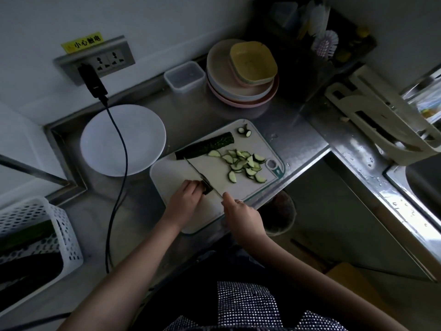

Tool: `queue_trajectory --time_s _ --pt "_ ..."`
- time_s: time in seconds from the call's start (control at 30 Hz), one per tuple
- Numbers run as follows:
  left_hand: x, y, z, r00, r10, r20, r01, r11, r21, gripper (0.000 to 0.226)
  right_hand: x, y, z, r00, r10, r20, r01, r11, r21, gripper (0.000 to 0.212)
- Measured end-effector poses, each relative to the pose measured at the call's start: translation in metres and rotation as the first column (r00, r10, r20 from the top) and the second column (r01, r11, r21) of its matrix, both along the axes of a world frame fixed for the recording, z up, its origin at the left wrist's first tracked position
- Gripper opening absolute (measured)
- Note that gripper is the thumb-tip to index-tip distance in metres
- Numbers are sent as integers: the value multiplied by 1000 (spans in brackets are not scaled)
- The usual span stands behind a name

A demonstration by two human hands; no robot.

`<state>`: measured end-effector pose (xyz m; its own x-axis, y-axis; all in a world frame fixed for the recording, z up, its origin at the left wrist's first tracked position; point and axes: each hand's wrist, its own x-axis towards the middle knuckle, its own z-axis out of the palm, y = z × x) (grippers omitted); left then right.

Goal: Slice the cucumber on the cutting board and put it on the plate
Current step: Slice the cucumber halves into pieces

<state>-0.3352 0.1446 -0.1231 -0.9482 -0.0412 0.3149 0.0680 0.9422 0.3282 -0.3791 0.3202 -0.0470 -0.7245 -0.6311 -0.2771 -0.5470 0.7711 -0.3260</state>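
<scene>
Right hand point(241, 211) grips the handle of the long steel knife point(201, 174), blade across the white plastic cutting board point(171, 180); left hand point(188, 193), fingers curled, pins a short dark cucumber stub point(207, 187) against it. Judgement: keep those fingertips tucked and the stub flat. Beyond: heap of half-moon slices point(245, 164), uncut cucumber half point(206, 145), then the bare white round plate point(123, 139), well apart.
</scene>
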Motion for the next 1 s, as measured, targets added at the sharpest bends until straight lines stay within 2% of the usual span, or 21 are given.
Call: queue_trajectory --time_s 0.4,0.57,0.83,1.0 --pt "0 0 0 1000 12 4 -12 1000 27 17 -1 -3 -5 996 -30 79 28 999 32 16" --pt "-1 2 4 1000 5 -13 -5 999 33 28 -3 -3 -11 984 -83 158 70 994 86 8" --pt "1 4 6 1000 11 -15 -11 1000 24 22 -5 -4 -3 990 -86 115 75 992 97 6" --pt "6 4 5 999 34 28 -35 999 42 26 -5 -3 10 984 -154 91 155 988 -5 14"
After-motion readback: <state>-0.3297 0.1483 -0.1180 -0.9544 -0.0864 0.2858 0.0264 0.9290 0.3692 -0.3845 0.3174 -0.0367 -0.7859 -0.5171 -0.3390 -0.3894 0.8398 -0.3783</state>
